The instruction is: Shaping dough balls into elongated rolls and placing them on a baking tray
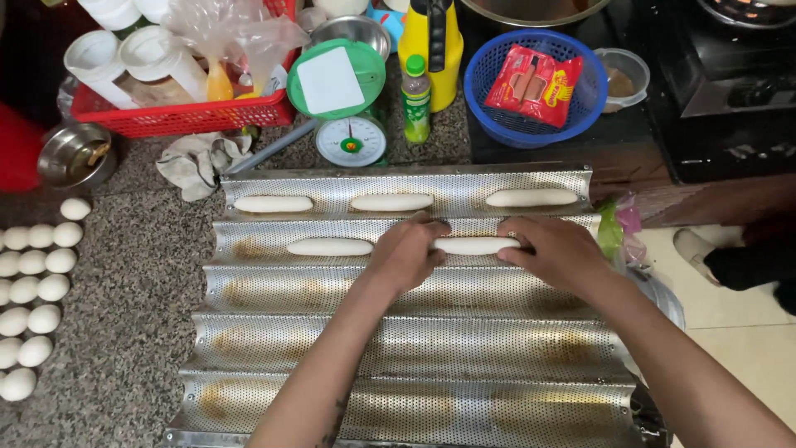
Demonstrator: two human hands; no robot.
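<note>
My left hand (406, 253) and right hand (554, 251) curl loosely over the ends of a dough stick (474, 245), resting in the second groove of the perforated baking tray (414, 348). I'd set it straight, spaced evenly from the neighbouring stick (329, 246), pressing lightly.

head-worn view, looking steeply down, close over the perforated tray (332, 332) (one camera only), counter behind

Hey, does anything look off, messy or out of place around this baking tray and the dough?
Nothing is spilled or broken. The perforated tray has brown baked-on stains in its empty grooves, and a crumpled rag lies beside the kitchen scale. Both hands rest on one dough stick.
</note>
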